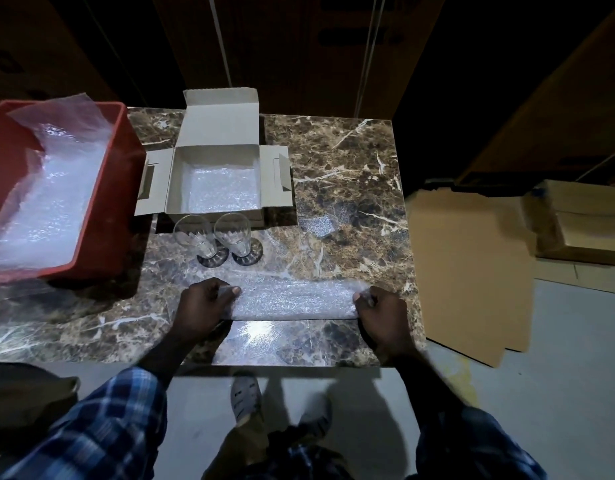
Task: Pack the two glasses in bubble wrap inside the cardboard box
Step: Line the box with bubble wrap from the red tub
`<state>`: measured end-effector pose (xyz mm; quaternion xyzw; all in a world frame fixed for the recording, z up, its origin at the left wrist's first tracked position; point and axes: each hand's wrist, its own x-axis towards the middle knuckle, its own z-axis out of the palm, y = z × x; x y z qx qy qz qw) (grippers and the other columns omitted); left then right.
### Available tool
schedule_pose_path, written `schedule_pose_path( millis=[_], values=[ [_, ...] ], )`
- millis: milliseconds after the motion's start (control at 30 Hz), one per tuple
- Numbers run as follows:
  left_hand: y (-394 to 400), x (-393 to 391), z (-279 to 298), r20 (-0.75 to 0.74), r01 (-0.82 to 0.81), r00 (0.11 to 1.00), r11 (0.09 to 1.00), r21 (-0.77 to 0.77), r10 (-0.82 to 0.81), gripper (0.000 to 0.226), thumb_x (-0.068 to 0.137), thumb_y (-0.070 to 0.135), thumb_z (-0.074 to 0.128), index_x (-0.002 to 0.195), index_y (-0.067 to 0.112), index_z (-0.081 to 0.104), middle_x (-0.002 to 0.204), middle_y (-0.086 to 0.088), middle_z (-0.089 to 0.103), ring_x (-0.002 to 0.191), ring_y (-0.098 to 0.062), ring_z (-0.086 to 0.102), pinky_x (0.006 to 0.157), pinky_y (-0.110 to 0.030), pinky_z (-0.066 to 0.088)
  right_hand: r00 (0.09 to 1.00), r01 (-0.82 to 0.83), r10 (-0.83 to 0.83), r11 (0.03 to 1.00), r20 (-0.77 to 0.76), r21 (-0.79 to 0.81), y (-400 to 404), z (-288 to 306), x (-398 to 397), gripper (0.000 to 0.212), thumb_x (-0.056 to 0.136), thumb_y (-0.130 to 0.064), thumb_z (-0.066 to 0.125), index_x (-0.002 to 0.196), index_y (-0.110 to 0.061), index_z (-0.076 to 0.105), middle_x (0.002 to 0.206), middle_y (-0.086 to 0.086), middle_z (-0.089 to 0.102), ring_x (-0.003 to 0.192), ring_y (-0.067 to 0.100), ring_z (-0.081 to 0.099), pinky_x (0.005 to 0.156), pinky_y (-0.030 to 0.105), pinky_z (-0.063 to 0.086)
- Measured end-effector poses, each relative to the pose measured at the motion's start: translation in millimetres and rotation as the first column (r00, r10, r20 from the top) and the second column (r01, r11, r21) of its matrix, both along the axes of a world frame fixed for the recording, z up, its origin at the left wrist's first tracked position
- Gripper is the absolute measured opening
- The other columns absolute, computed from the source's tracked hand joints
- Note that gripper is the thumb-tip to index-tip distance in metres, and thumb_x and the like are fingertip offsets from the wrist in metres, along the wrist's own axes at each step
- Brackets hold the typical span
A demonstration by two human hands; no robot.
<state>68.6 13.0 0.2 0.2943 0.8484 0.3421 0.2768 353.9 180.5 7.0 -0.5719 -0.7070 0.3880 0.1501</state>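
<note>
Hands (202, 303) pinch bubble wrap (292, 301) (glasses (212, 237) ahead, red bin (119, 188) left).

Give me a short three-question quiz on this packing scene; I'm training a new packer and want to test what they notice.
1. True or false: both glasses are already inside the cardboard box.
2. What lies on the floor of the box? A) bubble wrap B) a glass C) paper
3. What do the left hand and right hand hold between them?

Key
1. False: they stand upright on the marble table, just in front of the box.
2. A
3. A sheet of bubble wrap, one hand gripping each end; more wrap fills the red bin.
</note>
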Motion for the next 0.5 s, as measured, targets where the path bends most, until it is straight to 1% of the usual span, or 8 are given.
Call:
schedule_pose_path(
  millis=[33,100,200,267,300,400,433,500],
  values=[
    [1.8,1.2,1.6,-0.018,0.013,1.0,1.0,0.004,-0.013,0.018,0.088,0.026,0.077,0.08,0.01,0.072,0.07,-0.001,0.072,0.064,-0.004,0.061,0.057,-0.01,0.04,0.999,0.0,-0.001,1.0,0.032,0.02,-1.9,1.1,-1.0,0.033,0.09,-0.019,0.067,0.065,0.0,0.056,0.058,0.015,0.057,0.056,0.024,0.048,0.057,0.034,0.03],
    [3.3,1.4,3.8,-0.038,0.021,0.999,1.0,-0.002,-0.021,0.018,0.087,0.027,0.077,0.081,0.011,0.072,0.07,0.001,0.071,0.065,-0.005,0.062,0.056,-0.01,0.041,0.995,0.028,-0.031,0.999,0.097,0.034,-3.8,2.1,-2.1,0.037,0.091,-0.02,0.064,0.062,-0.002,0.052,0.053,0.011,0.051,0.053,0.024,0.047,0.056,0.036,0.028],
    [1.5,-3.3,3.4,-0.003,0.028,1.0,0.999,-0.043,-0.028,0.013,0.085,0.026,0.079,0.087,0.015,0.072,0.077,0.002,0.073,0.072,-0.013,0.068,0.067,-0.027,0.049,0.987,0.03,-0.037,0.998,0.159,0.046,-4.0,3.9,-1.6,0.039,0.094,-0.024,0.063,0.06,-0.01,0.048,0.051,0.005,0.045,0.057,0.029,0.049,0.058,0.034,0.031],
    [1.3,-5.0,6.8,0.019,0.039,0.999,0.997,-0.066,-0.038,0.011,0.082,0.018,0.081,0.089,0.016,0.072,0.082,-0.001,0.075,0.078,-0.017,0.07,0.075,-0.032,0.053,0.981,0.009,-0.02,0.998,0.192,0.057,-3.4,2.1,-0.9,0.04,0.095,-0.027,0.062,0.061,-0.013,0.047,0.055,0.012,0.05,0.063,0.033,0.056,0.06,0.034,0.035],
    [1.4,-6.1,7.6,0.037,0.035,0.999,0.997,-0.066,-0.032,0.01,0.082,0.014,0.081,0.086,0.016,0.072,0.081,-0.001,0.075,0.077,-0.014,0.071,0.075,-0.032,0.054,0.977,0.004,-0.018,0.998,0.213,0.064,-2.7,0.8,-0.8,0.041,0.096,-0.028,0.061,0.061,-0.014,0.045,0.059,0.016,0.055,0.067,0.035,0.059,0.062,0.035,0.037],
    [3.8,-8.3,11.7,0.063,0.033,0.998,0.998,-0.054,-0.03,0.012,0.085,0.01,0.078,0.078,0.013,0.068,0.073,-0.001,0.072,0.057,0.006,0.064,0.06,-0.017,0.048,0.965,0.01,-0.027,0.998,0.261,0.066,-1.5,0.5,-3.0,0.047,0.097,-0.031,0.059,0.058,-0.018,0.036,0.071,0.022,0.064,0.075,0.04,0.061,0.067,0.036,0.038],
    [5.1,-9.9,11.0,0.049,0.047,0.998,0.998,-0.047,-0.044,0.013,0.086,0.012,0.078,0.077,0.012,0.068,0.07,0.001,0.072,0.056,0.005,0.064,0.058,-0.016,0.047,0.962,0.012,-0.031,0.998,0.272,0.068,-1.7,0.9,-4.1,0.045,0.097,-0.031,0.058,0.059,-0.018,0.036,0.074,0.023,0.065,0.077,0.041,0.062,0.068,0.037,0.039],
    [7.7,-12.6,9.4,-0.018,0.083,0.996,0.994,-0.073,-0.084,0.014,0.085,0.018,0.08,0.075,0.013,0.07,0.067,0.003,0.072,0.064,-0.008,0.068,0.061,-0.023,0.05,0.956,0.012,-0.035,0.997,0.292,0.079,-2.4,1.8,-5.6,0.04,0.096,-0.031,0.058,0.062,-0.018,0.04,0.076,0.023,0.066,0.078,0.042,0.062,0.069,0.038,0.042]
  ],
)
